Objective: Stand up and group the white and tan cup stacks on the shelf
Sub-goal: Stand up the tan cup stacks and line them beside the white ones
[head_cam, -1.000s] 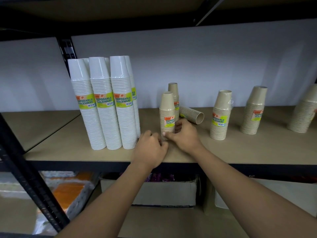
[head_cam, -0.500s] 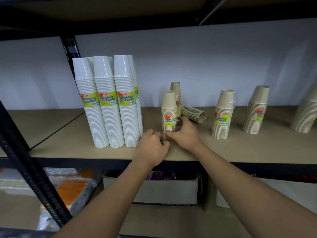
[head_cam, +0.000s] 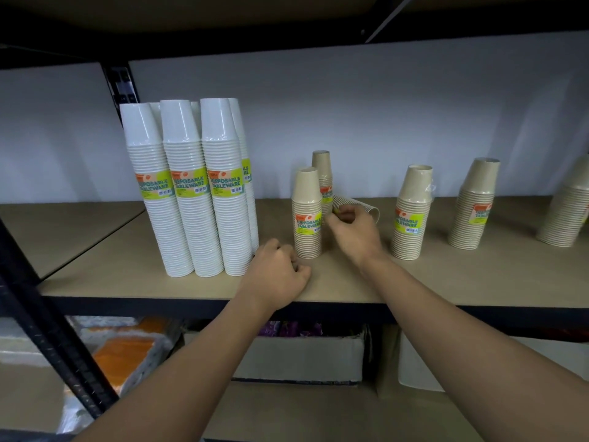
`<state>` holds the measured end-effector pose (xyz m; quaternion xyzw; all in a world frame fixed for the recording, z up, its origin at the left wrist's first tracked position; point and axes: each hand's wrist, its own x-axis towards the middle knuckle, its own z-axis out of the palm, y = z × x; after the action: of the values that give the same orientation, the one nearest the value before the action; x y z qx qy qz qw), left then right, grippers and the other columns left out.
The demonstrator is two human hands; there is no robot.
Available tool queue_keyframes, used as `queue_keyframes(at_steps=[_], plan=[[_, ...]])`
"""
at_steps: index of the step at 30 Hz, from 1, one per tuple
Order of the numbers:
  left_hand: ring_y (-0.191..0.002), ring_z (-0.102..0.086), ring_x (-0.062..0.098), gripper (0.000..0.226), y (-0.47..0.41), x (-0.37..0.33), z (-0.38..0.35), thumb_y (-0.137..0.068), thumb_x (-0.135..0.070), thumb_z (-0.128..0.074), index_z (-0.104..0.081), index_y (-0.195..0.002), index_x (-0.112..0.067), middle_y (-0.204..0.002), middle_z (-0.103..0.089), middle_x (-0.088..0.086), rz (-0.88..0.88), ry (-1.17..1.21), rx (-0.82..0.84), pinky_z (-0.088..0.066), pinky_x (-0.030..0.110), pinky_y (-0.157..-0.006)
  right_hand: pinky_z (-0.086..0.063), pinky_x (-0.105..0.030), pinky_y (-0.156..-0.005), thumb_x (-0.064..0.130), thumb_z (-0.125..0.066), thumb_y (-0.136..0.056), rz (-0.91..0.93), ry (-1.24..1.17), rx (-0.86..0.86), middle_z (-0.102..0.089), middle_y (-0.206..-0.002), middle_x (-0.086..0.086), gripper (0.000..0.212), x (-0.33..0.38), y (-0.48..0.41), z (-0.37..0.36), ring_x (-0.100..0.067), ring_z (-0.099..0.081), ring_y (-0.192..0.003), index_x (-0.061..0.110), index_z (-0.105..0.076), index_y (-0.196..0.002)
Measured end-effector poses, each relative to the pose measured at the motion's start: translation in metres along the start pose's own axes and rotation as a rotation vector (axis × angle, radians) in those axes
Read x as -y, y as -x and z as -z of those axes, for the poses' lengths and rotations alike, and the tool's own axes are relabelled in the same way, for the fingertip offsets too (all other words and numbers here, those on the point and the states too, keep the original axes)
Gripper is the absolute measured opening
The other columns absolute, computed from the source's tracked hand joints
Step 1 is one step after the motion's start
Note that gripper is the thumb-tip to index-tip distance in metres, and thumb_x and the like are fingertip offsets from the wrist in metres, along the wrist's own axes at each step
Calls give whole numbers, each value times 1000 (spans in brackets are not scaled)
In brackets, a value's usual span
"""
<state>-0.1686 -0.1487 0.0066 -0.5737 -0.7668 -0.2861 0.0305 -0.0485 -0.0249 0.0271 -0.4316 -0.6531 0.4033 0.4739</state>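
Several tall white cup stacks [head_cam: 191,202] stand grouped at the left of the shelf [head_cam: 127,282]. A short tan cup stack [head_cam: 307,215] stands right of them, with a second tan stack [head_cam: 322,173] behind it. A third tan stack [head_cam: 371,209] lies on its side, mostly hidden by my right hand [head_cam: 353,231], whose curled fingers are at its near end. Whether they grip it is unclear. My left hand [head_cam: 277,272] rests as a loose fist on the shelf in front of the standing tan stack, holding nothing.
More tan stacks stand to the right: one [head_cam: 411,212], another [head_cam: 475,205], and one at the frame edge [head_cam: 570,212]. A black upright post [head_cam: 54,330] crosses the lower left. Boxes [head_cam: 299,355] and orange packs [head_cam: 121,349] sit on the shelf below.
My right hand has left the base of the front tan stack and moved back and right to the lying stack. My left hand has stayed put.
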Motion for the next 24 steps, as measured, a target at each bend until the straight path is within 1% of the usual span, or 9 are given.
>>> queue_keyframes(at_steps=[6,9,11,13,15,17,19,22,24], plan=[[-95,-53,21,20,0,2,-5,-84,-33,-60,-64,-88,-14,-98,-52,1,18,54,-51,-45,34,-89,-40,-24,-93,32,-71,-85,73,81,-40,-59,-131,-6,56,9,-35,-12,-21,-56,-120,11,-52,-134],[-94,-53,18,21,-2,3,-7,-83,-35,-61,-64,-87,-15,-97,-52,-1,20,61,-66,-44,31,-87,-44,-34,-103,31,-72,-85,46,80,-22,-57,-136,-8,63,9,-57,-16,-25,-55,-124,11,-49,-139],[-93,-52,17,20,-4,4,-10,-82,-35,-62,-64,-86,-15,-97,-52,-3,25,63,-87,-39,26,-84,-46,-41,-104,33,-73,-84,29,63,-5,-55,-139,-7,67,8,-67,-17,-25,-54,-125,12,-47,-142],[-92,-52,16,20,-5,5,-11,-82,-34,-64,-65,-86,-15,-96,-52,-3,14,58,-103,-34,22,-81,-45,-44,-105,35,-74,-83,39,94,0,-54,-142,-7,71,6,-74,-17,-26,-53,-128,13,-44,-144],[-91,-52,15,20,-6,6,-12,-82,-34,-64,-65,-85,-14,-95,-52,-3,-1,56,-110,-34,21,-81,-48,-46,-102,37,-75,-82,52,123,3,-54,-143,-7,76,4,-79,-19,-27,-54,-127,13,-43,-146],[-91,-51,14,20,-6,7,-13,-81,-34,-65,-65,-84,-14,-94,-52,-3,-7,53,-119,-34,21,-80,-52,-50,-94,39,-77,-80,54,141,-1,-54,-142,-8,80,2,-82,-21,-29,-56,-123,13,-42,-146],[-91,-51,14,21,-6,8,-15,-81,-34,-65,-65,-85,-14,-94,-53,-3,-6,45,-128,-33,21,-79,-51,-48,-97,38,-78,-79,55,152,-5,-55,-142,-8,81,1,-85,-23,-29,-56,-125,12,-41,-147],[-92,-51,15,21,-7,8,-15,-81,-35,-65,-64,-85,-14,-94,-52,-4,-8,46,-135,-33,22,-79,-43,-38,-107,34,-77,-81,63,174,6,-56,-141,-8,78,0,-89,-24,-26,-53,-128,12,-41,-147],[-92,-50,14,21,-7,8,-15,-81,-34,-65,-64,-85,-14,-94,-52,-4,-6,45,-134,-33,22,-79,-41,-35,-107,32,-76,-83,62,179,19,-58,-139,-8,77,1,-90,-24,-26,-54,-128,11,-41,-147]])
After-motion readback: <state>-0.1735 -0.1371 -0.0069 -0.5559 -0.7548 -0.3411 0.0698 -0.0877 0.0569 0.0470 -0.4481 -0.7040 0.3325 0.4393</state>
